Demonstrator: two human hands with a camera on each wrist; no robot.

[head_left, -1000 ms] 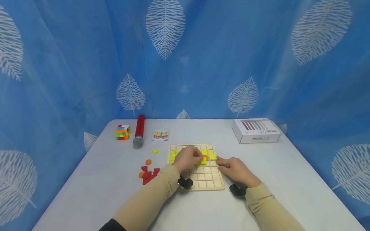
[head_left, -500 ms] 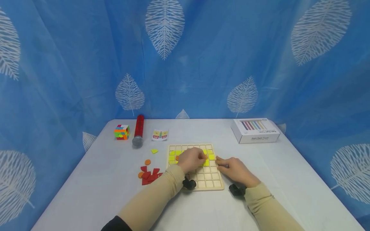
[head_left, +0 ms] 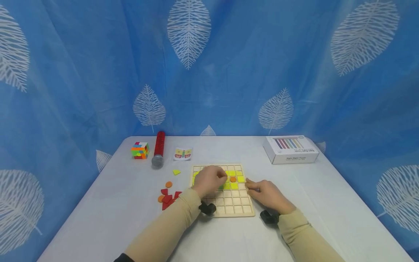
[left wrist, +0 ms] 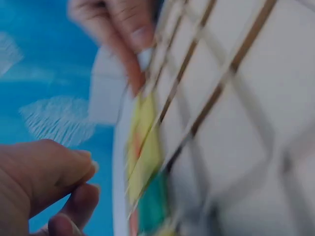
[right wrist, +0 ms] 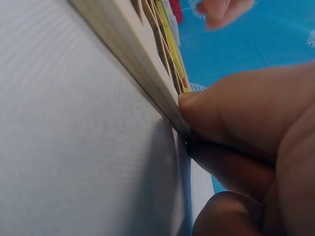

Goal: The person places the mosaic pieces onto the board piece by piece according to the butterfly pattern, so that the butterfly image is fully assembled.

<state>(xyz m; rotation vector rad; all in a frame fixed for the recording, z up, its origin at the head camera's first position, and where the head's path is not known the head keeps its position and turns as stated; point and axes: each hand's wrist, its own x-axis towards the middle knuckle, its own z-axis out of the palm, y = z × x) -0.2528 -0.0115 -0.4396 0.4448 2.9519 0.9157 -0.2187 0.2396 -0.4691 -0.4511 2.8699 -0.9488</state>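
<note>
Hovering over the wooden grid board on the desk, L hand has thumb & fingertip pressed together; R hand pinches the board's R edge. Set in it: yellow tiles & an orange disc, part hidden under L hand. A green tile, barely a sliver in head view, shows bigger in L wrist cam, tho blurred.

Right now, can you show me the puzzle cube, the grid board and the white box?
Puzzle cube (head_left: 139, 151): head view, middle of its front face.
Grid board (head_left: 228, 201): head view, a bare square on its near half.
White box (head_left: 291, 150): head view, its printed top.
</note>
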